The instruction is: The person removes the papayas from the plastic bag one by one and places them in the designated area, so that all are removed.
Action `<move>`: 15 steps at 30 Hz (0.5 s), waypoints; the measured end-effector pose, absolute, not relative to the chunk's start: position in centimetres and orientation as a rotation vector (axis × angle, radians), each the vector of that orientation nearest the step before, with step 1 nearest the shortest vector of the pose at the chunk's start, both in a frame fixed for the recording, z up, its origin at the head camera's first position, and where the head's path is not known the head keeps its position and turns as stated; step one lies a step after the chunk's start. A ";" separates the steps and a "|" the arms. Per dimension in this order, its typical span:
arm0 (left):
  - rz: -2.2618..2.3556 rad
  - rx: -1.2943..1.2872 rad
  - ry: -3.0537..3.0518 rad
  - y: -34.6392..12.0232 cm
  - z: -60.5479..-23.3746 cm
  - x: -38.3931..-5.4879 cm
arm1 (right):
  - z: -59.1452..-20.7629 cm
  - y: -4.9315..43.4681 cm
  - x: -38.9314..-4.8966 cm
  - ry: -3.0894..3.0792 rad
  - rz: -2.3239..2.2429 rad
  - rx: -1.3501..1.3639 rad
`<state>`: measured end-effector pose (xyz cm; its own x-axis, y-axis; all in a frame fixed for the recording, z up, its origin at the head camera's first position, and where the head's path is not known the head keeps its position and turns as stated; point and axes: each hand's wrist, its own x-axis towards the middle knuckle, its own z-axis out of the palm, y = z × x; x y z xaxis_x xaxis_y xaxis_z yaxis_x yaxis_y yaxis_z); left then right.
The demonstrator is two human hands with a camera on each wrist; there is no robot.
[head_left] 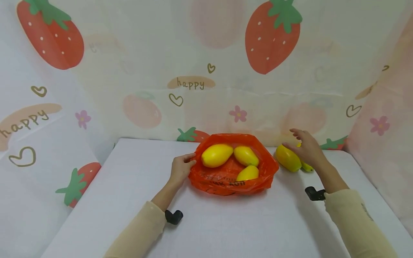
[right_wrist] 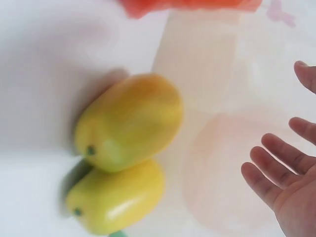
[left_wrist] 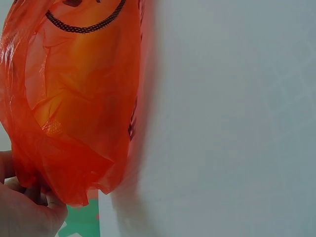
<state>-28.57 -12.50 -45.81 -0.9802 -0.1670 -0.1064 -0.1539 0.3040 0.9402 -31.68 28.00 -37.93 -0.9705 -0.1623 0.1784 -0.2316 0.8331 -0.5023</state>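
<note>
A red plastic bag with dark print lies on the table, its mouth spread wide. Inside it show a large yellow oval fruit, a second yellow fruit and a third partly behind the near rim. My left hand pinches the bag's left edge; the left wrist view shows the fingers at the gathered plastic. Over on the right, my right hand hovers with spread fingers, holding nothing. Close to it lie two yellow-green fruits, the bigger touching the smaller one.
The white table ends at the back against a strawberry-patterned sheet, which also rises along both sides. Black wrist-worn pieces sit by the cream sleeves.
</note>
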 end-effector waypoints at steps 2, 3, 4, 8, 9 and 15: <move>-1.823 0.314 -2.524 -12.5 -45.8 -28.5 | -37.4 27.2 -31.6 -2.879 0.796 0.338; -1.824 0.314 -2.523 -12.5 -45.8 -28.5 | -37.2 26.8 -31.5 -2.878 0.783 0.351; -1.825 0.314 -2.521 -12.5 -45.7 -28.5 | -37.0 26.4 -31.5 -2.876 0.772 0.367; -1.825 0.317 -2.519 -12.5 -45.8 -28.6 | -36.3 24.8 -31.6 -2.872 0.723 0.432; -1.823 0.318 -2.518 -12.5 -45.9 -28.6 | -36.1 24.4 -31.7 -2.875 0.710 0.452; -1.810 0.308 -2.521 -12.5 -46.0 -28.5 | -35.4 22.2 -32.0 -2.900 0.639 0.540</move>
